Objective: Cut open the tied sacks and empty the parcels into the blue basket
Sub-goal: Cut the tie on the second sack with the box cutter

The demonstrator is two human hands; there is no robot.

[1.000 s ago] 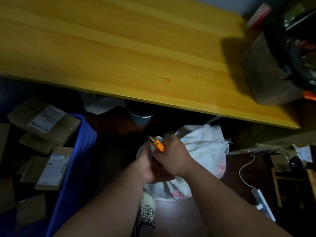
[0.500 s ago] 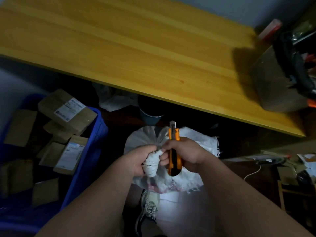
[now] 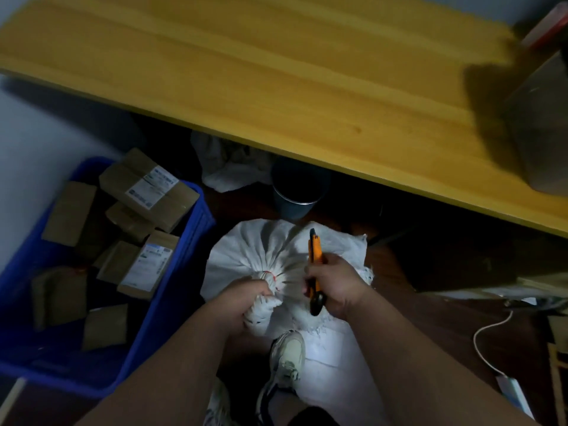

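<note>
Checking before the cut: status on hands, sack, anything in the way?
Left hand grips the sack neck below the tie. Right hand holds the knife, blade clear of tie. Sack tied, uncut. Nothing blocking.

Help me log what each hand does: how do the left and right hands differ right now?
The left hand grips the sack's bunched neck; the right hand holds the orange utility knife. The left sits on the sack; the right hovers beside the tie, blade pointing away. Both are curled round something.

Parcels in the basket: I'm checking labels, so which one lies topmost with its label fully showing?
The large parcel at the blue basket's far corner; it rests across the others.
</note>
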